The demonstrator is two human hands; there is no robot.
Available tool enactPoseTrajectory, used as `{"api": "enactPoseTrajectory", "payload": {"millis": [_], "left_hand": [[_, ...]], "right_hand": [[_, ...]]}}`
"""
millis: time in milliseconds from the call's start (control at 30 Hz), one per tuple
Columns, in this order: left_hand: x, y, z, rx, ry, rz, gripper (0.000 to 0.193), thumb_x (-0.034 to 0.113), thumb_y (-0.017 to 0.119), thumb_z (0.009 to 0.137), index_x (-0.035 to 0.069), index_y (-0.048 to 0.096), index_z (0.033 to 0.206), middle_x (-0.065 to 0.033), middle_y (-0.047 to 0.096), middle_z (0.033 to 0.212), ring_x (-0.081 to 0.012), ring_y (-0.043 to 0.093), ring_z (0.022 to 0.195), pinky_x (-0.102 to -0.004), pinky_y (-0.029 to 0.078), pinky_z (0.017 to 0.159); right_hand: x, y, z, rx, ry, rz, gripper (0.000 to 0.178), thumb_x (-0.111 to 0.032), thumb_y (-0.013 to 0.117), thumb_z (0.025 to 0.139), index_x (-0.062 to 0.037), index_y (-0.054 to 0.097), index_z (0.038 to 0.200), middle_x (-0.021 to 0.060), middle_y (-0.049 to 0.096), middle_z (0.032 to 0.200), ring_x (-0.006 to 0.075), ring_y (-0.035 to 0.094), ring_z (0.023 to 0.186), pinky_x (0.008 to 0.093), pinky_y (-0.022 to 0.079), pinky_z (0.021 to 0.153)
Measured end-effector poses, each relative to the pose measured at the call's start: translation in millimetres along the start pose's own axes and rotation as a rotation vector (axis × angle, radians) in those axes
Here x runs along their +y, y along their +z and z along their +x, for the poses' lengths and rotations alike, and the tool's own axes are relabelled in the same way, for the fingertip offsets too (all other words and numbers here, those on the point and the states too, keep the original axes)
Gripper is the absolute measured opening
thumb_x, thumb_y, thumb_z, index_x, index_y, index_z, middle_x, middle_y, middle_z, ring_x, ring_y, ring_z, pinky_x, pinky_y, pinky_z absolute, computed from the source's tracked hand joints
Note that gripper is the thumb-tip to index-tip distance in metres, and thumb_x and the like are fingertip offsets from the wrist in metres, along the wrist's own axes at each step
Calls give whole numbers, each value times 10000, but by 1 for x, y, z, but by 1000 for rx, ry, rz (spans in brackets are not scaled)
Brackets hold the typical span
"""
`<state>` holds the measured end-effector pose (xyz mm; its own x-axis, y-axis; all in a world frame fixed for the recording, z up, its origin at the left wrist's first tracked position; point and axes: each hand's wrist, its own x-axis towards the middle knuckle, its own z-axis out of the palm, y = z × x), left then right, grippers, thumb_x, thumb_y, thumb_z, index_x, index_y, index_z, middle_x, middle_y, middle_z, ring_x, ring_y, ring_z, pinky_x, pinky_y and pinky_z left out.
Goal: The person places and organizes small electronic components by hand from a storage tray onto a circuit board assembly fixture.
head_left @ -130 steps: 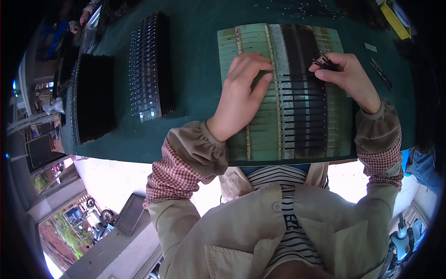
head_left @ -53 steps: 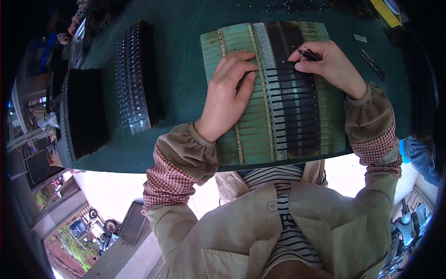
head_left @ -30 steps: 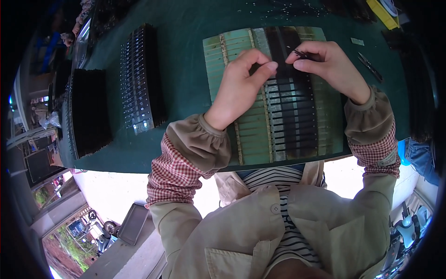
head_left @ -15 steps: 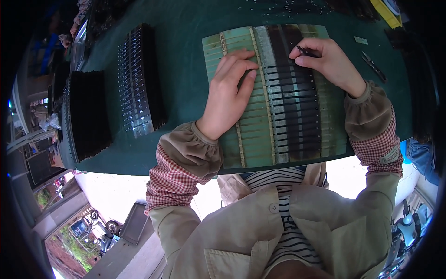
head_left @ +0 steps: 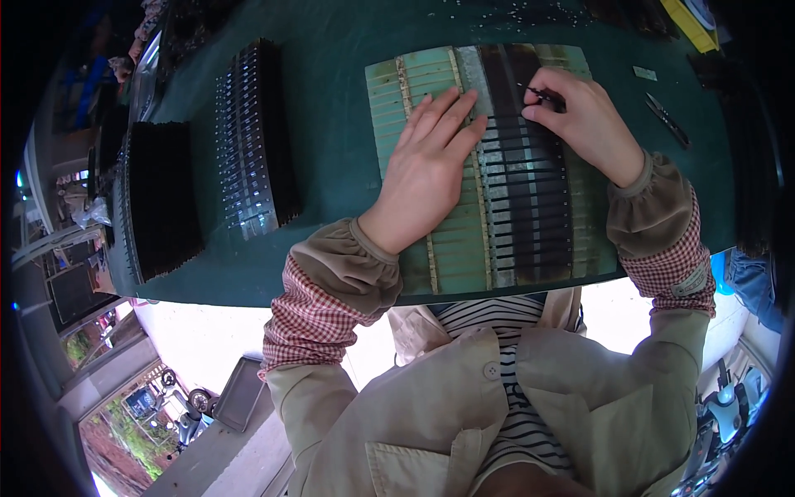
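Observation:
A green ridged board point(head_left: 464, 269) lies in front of me. Across its right half runs a row of thin black strips point(head_left: 530, 224), side by side over a pale band and a dark band. My left hand point(head_left: 426, 170) rests on the board with its fingers stretched out, fingertips at the edge of the pale band. Above the top of the row, my right hand point(head_left: 584, 120) is closed in a pinch on a small bunch of thin black strips point(head_left: 548, 98). Parts of the bunch are hidden by the fingers.
To the left lie a long black stack with a row of bright dots point(head_left: 248, 141) and a wider dark stack point(head_left: 161, 199). Tweezers point(head_left: 667, 120) and a small pale piece point(head_left: 644, 73) lie right of the board. White specks dot the far tabletop.
My left hand has slid right across the board, its fingers now reaching the pale band. My right hand has shifted slightly, still pinching the black strips.

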<state>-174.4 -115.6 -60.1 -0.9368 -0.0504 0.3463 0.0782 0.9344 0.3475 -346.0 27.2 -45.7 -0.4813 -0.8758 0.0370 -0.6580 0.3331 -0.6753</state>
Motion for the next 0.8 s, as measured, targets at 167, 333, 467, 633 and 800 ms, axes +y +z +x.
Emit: {"api": "enactPoseTrajectory", "payload": {"millis": [167,333,467,633,800], "left_hand": [[-7,-8,2,99,-152,-451,226,1,499,857,-1,567,1073,-100,538,1198,-221,499,1111,-327,385,937],[-7,-7,27,25,-421,-808,146,71,540,878,-1,575,1000,-51,603,1020,-108,539,952,-233,415,833],[-2,1,36,-31,-454,-925,105,95,562,878,1,571,924,-23,607,895,-59,538,838,-190,419,751],[-3,8,35,36,-410,-917,86,88,567,875,3,561,883,-12,595,851,-48,526,782,-186,417,713],[-4,7,34,-5,-488,-994,80,64,589,847,1,569,892,-27,593,873,-90,532,818,-218,421,751]], "right_hand": [[29,-21,3,215,-280,149,123,-89,579,821,-8,620,904,36,589,698,133,536,591,262,434,555],[-15,-30,8,-205,158,536,130,-112,565,849,-16,635,904,-3,567,647,49,480,513,184,373,456],[-18,-27,12,-296,124,502,139,-128,581,845,-14,633,905,-19,545,620,19,448,490,156,339,426],[-4,-27,15,-326,154,562,159,-137,609,825,-3,623,910,-19,537,623,24,447,498,167,342,433],[-14,-23,17,-309,145,634,156,-117,623,814,-1,625,918,-9,559,665,29,484,559,168,367,474]]}}
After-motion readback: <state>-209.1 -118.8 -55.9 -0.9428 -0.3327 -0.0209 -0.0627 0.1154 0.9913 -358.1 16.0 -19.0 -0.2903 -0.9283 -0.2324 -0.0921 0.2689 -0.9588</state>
